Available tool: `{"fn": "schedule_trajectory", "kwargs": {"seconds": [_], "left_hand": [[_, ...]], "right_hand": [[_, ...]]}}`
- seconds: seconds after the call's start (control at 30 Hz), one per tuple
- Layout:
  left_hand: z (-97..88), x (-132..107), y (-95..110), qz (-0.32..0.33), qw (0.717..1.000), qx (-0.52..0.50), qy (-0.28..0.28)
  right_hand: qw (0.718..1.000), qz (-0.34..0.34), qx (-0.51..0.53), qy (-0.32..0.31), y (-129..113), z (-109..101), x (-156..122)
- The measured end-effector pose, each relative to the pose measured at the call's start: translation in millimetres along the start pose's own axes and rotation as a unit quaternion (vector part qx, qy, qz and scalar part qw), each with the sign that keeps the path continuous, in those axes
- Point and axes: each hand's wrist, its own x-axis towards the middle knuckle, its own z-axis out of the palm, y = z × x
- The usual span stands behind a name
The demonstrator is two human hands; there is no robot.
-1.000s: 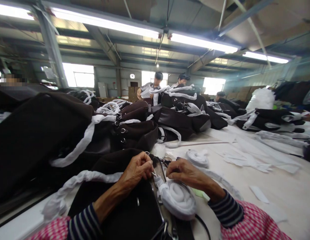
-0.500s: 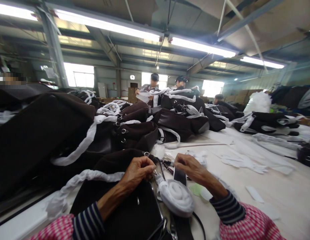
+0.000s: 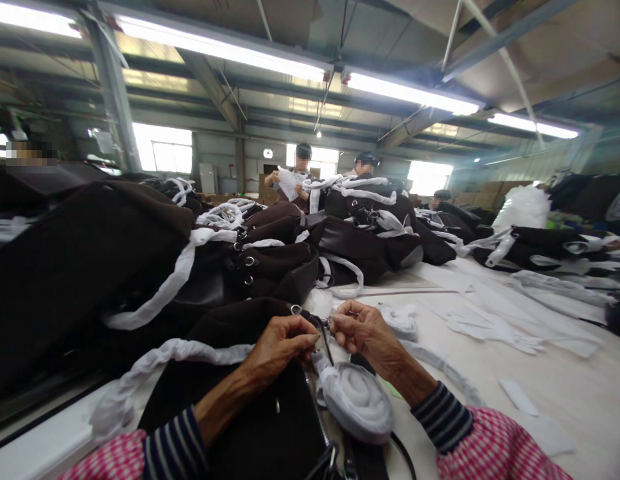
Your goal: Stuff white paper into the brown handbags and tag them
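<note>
A black bag (image 3: 240, 413) lies in front of me, its zip along the right side. My left hand (image 3: 285, 343) is closed in a pinch above that zip, at the end of a coiled strap (image 3: 357, 400) wrapped in white; the strap's clip is mostly hidden by the fingers. Just to the right, my right hand (image 3: 357, 330) pinches a small metal clasp (image 3: 331, 325) at the end of a short dark strap. The two hands' fingertips are close together but apart. A metal ring (image 3: 296, 310) shows on the bag's top edge.
Dark bags (image 3: 275, 267) with white-wrapped handles are heaped at the left and ahead. A second wrapped coil (image 3: 397, 320) lies beyond my right hand. White sheets (image 3: 490, 327) are spread on the table at the right. Several people work behind the heap, one person (image 3: 303, 173) holding white material.
My right hand has moved left and closed on the metal clasp beside my left hand. The left hand has shifted slightly right. A co-worker across the heap has raised the white material.
</note>
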Motion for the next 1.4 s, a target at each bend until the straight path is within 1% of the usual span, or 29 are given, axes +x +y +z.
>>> {"fn": "schedule_trajectory", "kwargs": {"seconds": [0.17,0.33,0.4,0.47,0.57,0.63,0.83,1.07,1.2,1.4], "left_hand": [[1.3,-1.3,3.7,0.005,1.000,-0.009,0.007],[5.3,-3.5,2.3,0.020,1.000,0.005,0.008],[7.1,-5.3,2.7,0.032,0.999,0.037,0.020],[8.7,-7.8,4.5,0.048,0.994,0.094,0.038],[10.2,-11.2,8.4,0.077,0.977,0.191,0.054],[10.5,-12.3,10.2,0.097,0.965,0.238,0.056],[10.2,-11.4,8.7,0.133,0.945,0.296,0.049],[9.5,-10.9,2.0,0.172,0.929,0.325,0.051],[8.6,-10.3,1.7,0.175,0.932,0.313,0.050],[8.6,-10.6,-0.6,0.175,0.932,0.313,0.050]], "right_hand": [[0.999,0.010,-0.046,-0.002,7.8,4.4,-2.7],[0.998,0.008,-0.069,-0.007,10.1,8.5,-5.9],[0.997,0.012,-0.078,-0.011,10.2,9.1,-6.5],[0.996,0.023,-0.084,-0.012,10.8,8.9,-6.8],[0.995,0.039,-0.088,-0.013,12.6,8.6,-6.8],[0.995,0.044,-0.092,-0.016,14.2,8.7,-6.8],[0.994,0.039,-0.100,-0.022,19.6,8.9,-6.2],[0.996,0.071,-0.058,-0.021,21.7,7.1,-4.9],[0.996,0.084,-0.037,-0.016,21.2,6.7,-4.5],[0.995,0.084,-0.045,-0.013,20.0,8.7,-5.3]]}}
